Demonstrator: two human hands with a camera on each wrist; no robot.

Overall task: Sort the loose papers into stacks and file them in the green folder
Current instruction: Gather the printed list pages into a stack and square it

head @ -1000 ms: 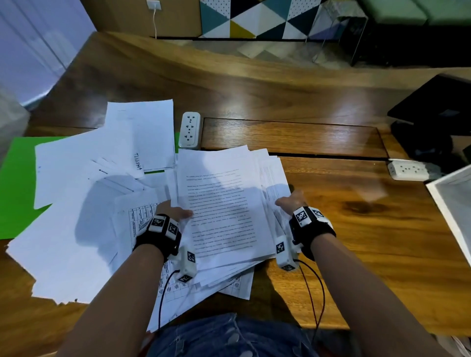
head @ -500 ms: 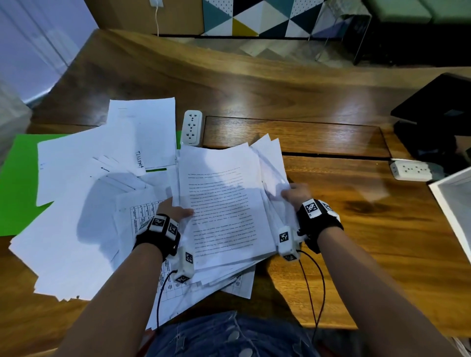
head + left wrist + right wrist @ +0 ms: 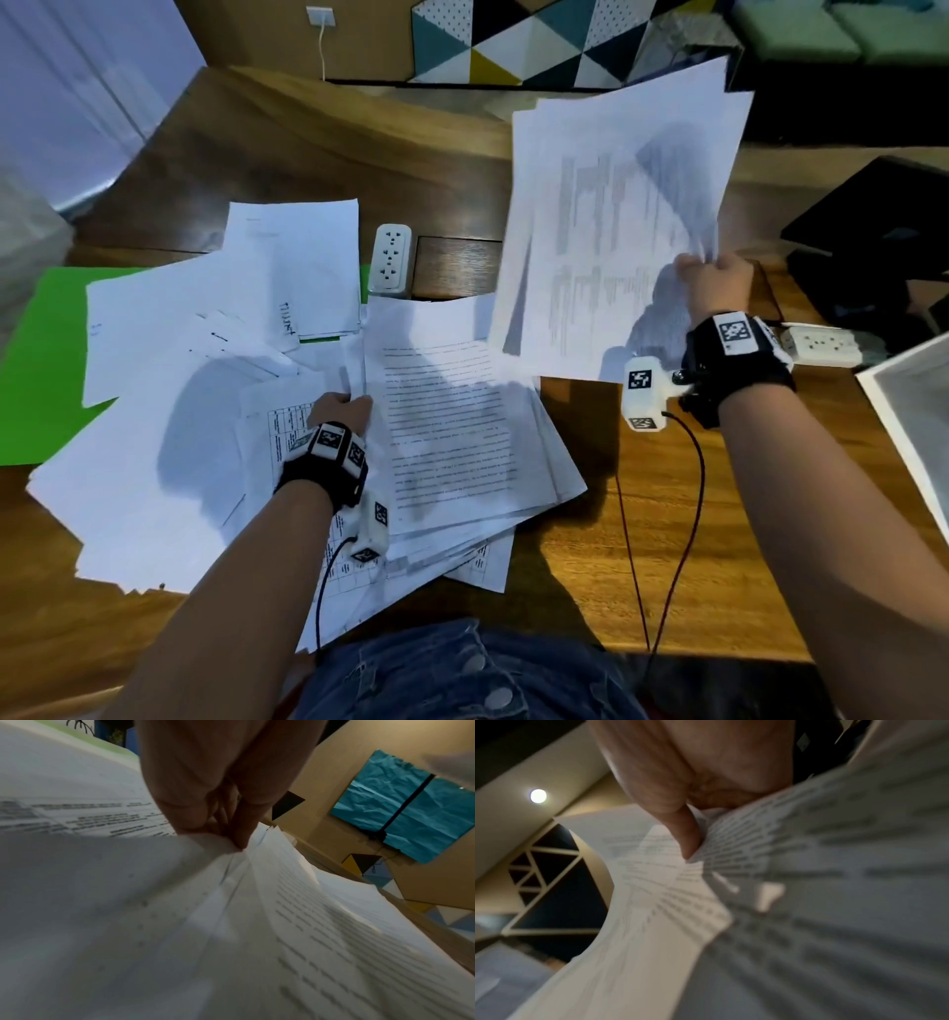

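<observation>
My right hand grips a bundle of printed sheets by its right edge and holds it up, tilted, above the table; in the right wrist view the thumb pinches those sheets. My left hand rests at the left edge of a pile of printed pages in front of me, its fingers pinching a fold of paper. More loose white sheets spread to the left, covering most of the green folder.
A white power strip lies beyond the pile and a second one at the right. Black equipment and a white-framed panel stand at the right edge. Bare wood table shows to the right of the pile.
My right hand has lifted a bundle of sheets off the pile, up and to the right. My left hand has stayed at the pile's left edge.
</observation>
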